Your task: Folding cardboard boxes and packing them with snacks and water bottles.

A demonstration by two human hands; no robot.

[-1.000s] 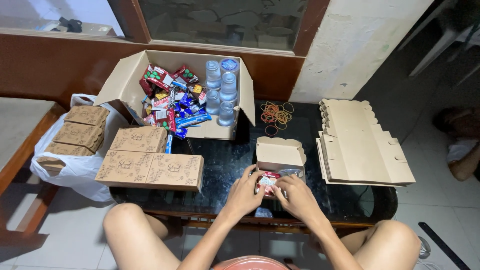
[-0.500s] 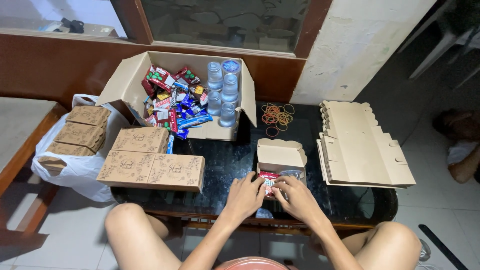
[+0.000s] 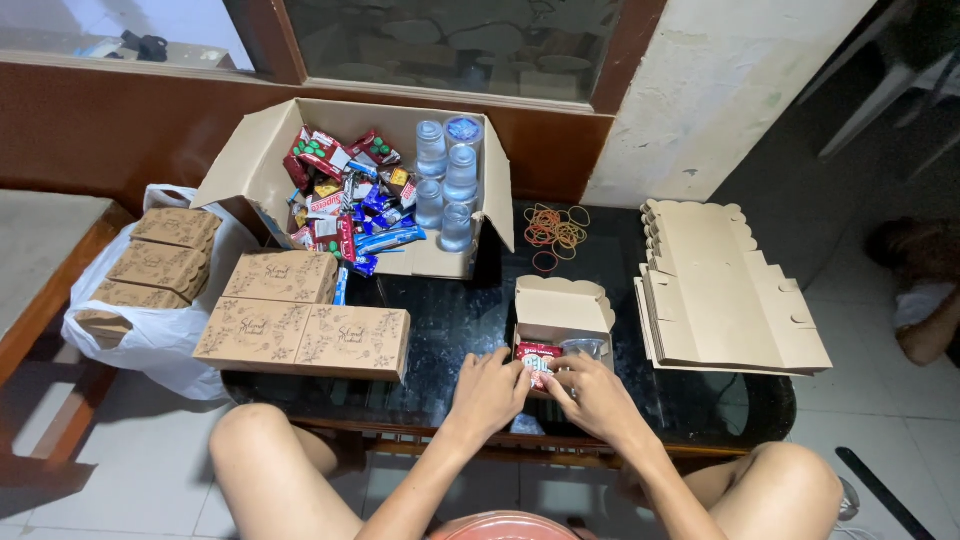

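Your left hand (image 3: 492, 388) and right hand (image 3: 597, 397) were together at the near edge of the black glass table (image 3: 450, 320), fingers meeting over a small open kraft box (image 3: 560, 325). Both pinched a red-and-white snack packet (image 3: 537, 360) that sat in the box's near end. Whether each hand truly gripped it or only pressed on it, you cannot tell; the fingertips hid the contact. A clear cup (image 3: 583, 347) lay in the same box, just right of the packet, touching or nearly so.

Far left stood the big carton (image 3: 270, 150) of mixed snacks (image 3: 345, 205) and water cups (image 3: 447, 185). Rubber bands (image 3: 556, 230) lay loose to its right. Flat unfolded boxes (image 3: 725, 290) were stacked at right. Closed boxes (image 3: 300, 315) sat at left, more of them in a white bag (image 3: 150, 300).

Risks, as judged: the small box sat close to the table's near edge, so a push toward you could slide it off. Packet and cup were crowded; forcing the packet down could tip or crush the cup, or buckle the thin walls. The scalloped lid stood open behind and might fold onto your fingers.

Against the frame a second before: hands in nearly the same spot, slightly closer together; nothing else on the table had shifted.
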